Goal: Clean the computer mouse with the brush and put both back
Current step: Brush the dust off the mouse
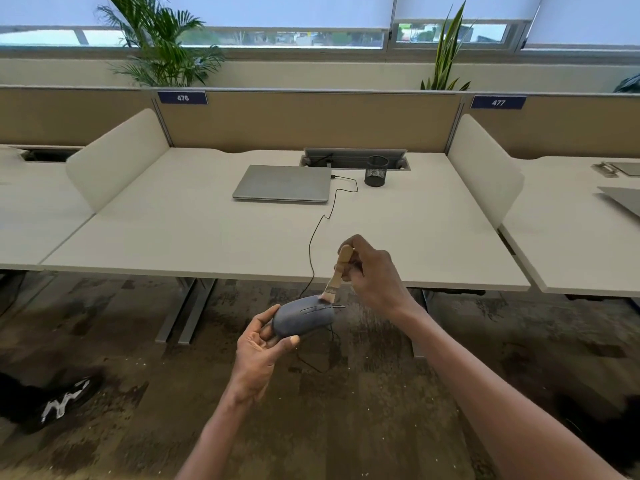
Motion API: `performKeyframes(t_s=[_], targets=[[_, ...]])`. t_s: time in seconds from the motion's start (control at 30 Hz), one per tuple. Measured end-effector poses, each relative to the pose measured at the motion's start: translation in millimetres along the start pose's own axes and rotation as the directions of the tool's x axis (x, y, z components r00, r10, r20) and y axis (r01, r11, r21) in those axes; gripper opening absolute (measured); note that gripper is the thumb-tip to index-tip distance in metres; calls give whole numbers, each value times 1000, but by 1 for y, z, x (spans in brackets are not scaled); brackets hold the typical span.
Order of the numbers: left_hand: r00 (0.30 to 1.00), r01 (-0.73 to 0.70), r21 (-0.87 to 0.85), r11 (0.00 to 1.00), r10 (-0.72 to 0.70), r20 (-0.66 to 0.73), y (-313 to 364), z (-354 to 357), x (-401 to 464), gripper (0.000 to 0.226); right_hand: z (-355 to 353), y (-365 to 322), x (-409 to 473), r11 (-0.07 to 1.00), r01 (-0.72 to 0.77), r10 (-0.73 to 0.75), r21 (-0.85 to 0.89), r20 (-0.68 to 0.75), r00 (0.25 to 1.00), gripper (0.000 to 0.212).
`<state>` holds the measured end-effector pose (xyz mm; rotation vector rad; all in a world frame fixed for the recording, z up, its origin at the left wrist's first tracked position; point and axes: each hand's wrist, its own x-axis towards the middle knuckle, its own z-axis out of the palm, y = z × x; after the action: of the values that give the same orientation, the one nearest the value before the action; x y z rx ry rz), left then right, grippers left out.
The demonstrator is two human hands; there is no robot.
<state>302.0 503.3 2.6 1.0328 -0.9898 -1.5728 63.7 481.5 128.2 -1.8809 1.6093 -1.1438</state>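
- I saw the grey mouse (304,317) held off the desk (194,237), in front of its near edge, above the floor.
- My left hand (260,355) cupped the mouse, fingers wrapped around its back end.
- My right hand (372,275) pinched the wooden brush (337,275), bristles touching the mouse's front.
- The mouse's cable (320,230) ran up to the closed laptop (284,183) on the desk.

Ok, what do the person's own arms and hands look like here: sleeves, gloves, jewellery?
Both forearms are bare as far as the frame shows, no sleeves visible. The left hand and right hand are ungloved, with no watch or bracelet at either wrist. Rings cannot be made out.
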Motion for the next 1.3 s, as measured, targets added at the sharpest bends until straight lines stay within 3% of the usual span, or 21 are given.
performKeyframes(t_s=[0.3,0.47,0.63,0.87,1.07,1.3], targets=[[999,-22,-36,999,21,-42,1,5,7,73,-11,5,-3,999,39,-37,27,-43,998,34],[998,-32,-30,999,30,-56,0,6,11,73,-11,9,-11,999,40,-39,-23,26,999,33],[998,-26,-17,1000,26,-51,0,5,14,72,-13,2,-5,999,49,-49,15,-26,998,34],[997,-42,-5,999,42,-64,2,5,19,73,-4,-3,-13,990,136,-133,-35,77,988,28],[997,-43,4,999,43,-60,2,4,22,73,-6,-10,-5,988,154,-154,1,15,988,27],[997,-44,-5,999,44,-56,5,4,21,75,-2,-10,-12,984,176,-170,-40,120,978,23]])
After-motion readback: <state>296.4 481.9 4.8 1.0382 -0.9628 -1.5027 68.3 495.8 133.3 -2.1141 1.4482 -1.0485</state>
